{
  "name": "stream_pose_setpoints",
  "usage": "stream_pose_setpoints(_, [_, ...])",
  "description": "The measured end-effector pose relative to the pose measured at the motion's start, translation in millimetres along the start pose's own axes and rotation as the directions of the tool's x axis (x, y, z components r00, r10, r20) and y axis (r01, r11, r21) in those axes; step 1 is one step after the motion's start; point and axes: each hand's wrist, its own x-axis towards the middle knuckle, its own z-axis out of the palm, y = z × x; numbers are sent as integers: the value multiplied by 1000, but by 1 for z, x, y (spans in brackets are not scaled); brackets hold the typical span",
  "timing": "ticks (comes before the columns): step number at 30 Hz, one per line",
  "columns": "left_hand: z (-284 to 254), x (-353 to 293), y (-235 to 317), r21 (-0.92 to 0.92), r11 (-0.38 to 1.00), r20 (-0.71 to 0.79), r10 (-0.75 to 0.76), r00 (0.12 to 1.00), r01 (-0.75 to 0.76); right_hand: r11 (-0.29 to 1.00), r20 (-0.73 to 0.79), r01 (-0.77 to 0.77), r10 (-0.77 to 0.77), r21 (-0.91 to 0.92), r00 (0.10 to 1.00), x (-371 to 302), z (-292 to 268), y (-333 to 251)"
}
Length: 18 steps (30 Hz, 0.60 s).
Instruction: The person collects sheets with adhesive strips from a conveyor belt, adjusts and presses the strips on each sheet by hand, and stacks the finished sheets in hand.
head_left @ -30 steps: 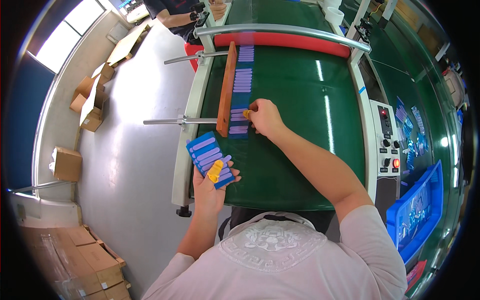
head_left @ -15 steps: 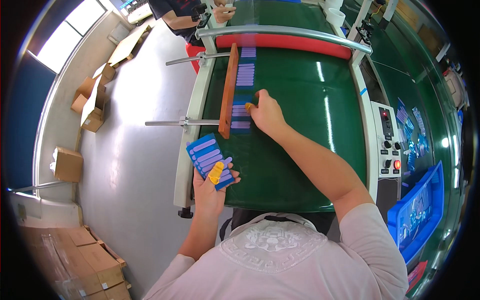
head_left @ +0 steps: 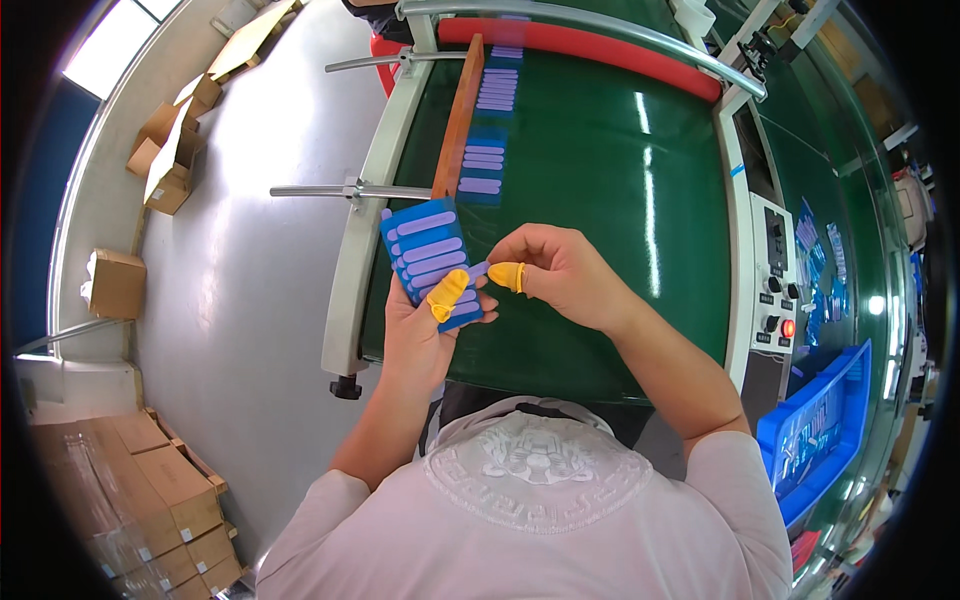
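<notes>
My left hand (head_left: 415, 338), with a yellow finger cot on its thumb, holds a fanned stack of blue cards (head_left: 423, 221) bearing rows of lilac strips. My right hand (head_left: 580, 278) also wears a yellow cot. Between its thumb and fingers it pinches a single lilac strip (head_left: 478, 270), whose far end meets the right edge of the stack. Beyond both hands, a blue card (head_left: 484, 200) lies flat on the green belt (head_left: 600, 170), with a gap between its lilac strips. Farther up the belt lies another card with strips (head_left: 497, 90).
An orange-brown guide bar (head_left: 461, 120) runs left of the cards, held by metal rods. A red roller (head_left: 600, 48) crosses the far end. At the right are a control box (head_left: 772, 270) and a blue bin (head_left: 783, 440); cartons (head_left: 160, 490) stand on the left floor.
My right hand has moved back from the card on the belt to the stack's right edge, now with a lilac strip. The view has tilted downward, and the co-worker's hands have left it.
</notes>
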Motion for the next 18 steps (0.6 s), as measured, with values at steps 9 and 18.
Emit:
stream_pose_setpoints(9, [-4,-1,-6,14,999,12,-30,999,30,995,-13,-100,100,29,995,-1,2,1])
stream_pose_setpoints(18, [-10,2,-6,6,998,-11,-64,998,64,985,-15,-164,165,51,986,2,2,2])
